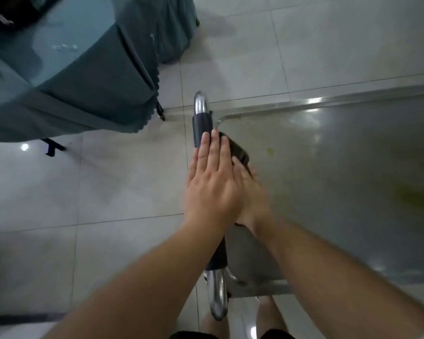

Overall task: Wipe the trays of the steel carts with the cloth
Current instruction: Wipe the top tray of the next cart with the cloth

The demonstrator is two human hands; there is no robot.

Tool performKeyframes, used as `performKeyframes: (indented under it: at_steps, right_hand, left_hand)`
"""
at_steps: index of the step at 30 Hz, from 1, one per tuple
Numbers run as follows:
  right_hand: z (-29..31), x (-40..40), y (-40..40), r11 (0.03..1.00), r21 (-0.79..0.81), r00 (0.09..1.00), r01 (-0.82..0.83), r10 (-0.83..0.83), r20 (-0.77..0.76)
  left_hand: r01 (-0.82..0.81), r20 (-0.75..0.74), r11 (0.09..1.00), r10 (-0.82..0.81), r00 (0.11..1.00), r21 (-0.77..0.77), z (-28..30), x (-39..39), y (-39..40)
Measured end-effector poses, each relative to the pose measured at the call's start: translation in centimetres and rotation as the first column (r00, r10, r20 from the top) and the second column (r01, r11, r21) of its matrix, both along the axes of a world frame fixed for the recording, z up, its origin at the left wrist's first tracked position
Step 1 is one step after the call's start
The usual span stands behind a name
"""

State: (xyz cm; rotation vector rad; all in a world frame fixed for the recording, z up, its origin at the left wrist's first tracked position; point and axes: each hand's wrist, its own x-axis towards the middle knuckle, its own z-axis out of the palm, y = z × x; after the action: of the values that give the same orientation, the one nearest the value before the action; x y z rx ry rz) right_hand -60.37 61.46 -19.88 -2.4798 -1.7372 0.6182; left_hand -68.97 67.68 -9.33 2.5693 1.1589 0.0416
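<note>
- Head view: left hand [212, 189] lies flat, fingers straight, over the right hand [249, 192].
- Right hand presses a dark cloth [238, 150] on the tray [340, 167] at frame centre; its grip cannot be told.
- Risk: stacked hands could slip, leaving the yellow stains [411, 199] at right.

The steel cart's top tray [328, 167] is a shallow, shiny rectangle with a raised rim and rounded corners, seen from above; yellowish smears mark its surface toward the right. A dark cloth [238, 150] lies on the tray in its near-left corner, just beside the cart's push handle [202, 128], a chrome tube sleeved in black grip.
</note>
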Motion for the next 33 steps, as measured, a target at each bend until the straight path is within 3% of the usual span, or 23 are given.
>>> performKeyframes:
  at_steps: [5, 9, 15, 19, 21, 26, 30, 33]
  right_hand:
    - [0.4, 9.0, 10.7, 0.995, -0.079, 0.998, 0.056, -0.057, -0.002]
    - [0.4, 9.6, 9.9, 0.997, -0.052, 0.999, 0.051, -0.052, -0.007]
    - [0.5, 2.3, -4.7, 0.999, 0.043, 1.000, -0.013, 0.014, -0.025]
    - [-0.4, -2.5, -18.3, 0.971, -0.016, 0.970, -0.239, 0.238, -0.053]
    - [-0.7, -1.8, -20.9, 0.931, -0.019, 0.931, -0.364, 0.363, -0.045]
    - [-1.2, 5.5, -14.8, 0.847, 0.029, 0.847, -0.531, 0.532, -0.008]
    - [-0.8, 12.0, -5.0, 0.933, 0.074, 0.936, -0.351, 0.351, 0.022]
    - [-0.7, 17.7, 2.4, 0.971, 0.000, 0.970, -0.238, 0.238, 0.046]
  left_hand:
    - [0.001, 0.005, 1.000, -0.001, 1.000, 0.008, 0.0, 0.4, 0.0]
    - [-0.016, 0.004, 0.999, 0.016, 1.000, 0.034, -0.1, 0.4, 0.0]
    - [-0.019, -0.004, 0.999, 0.019, 1.000, 0.040, 0.1, 0.6, 0.0]
    - [-0.013, -0.024, 0.999, 0.014, 1.000, 0.036, 0.2, 0.5, -0.1]
    - [-0.017, -0.026, 0.999, 0.018, 1.000, 0.038, 0.2, 0.5, -0.1]
    - [-0.024, -0.018, 0.997, 0.026, 0.999, 0.070, 0.3, 0.7, -0.3]
    - [-0.028, -0.027, 0.998, 0.030, 0.999, 0.059, 0.5, 0.8, -0.3]
    - [-0.044, -0.042, 0.997, 0.046, 0.998, 0.065, 0.9, 0.9, -0.3]
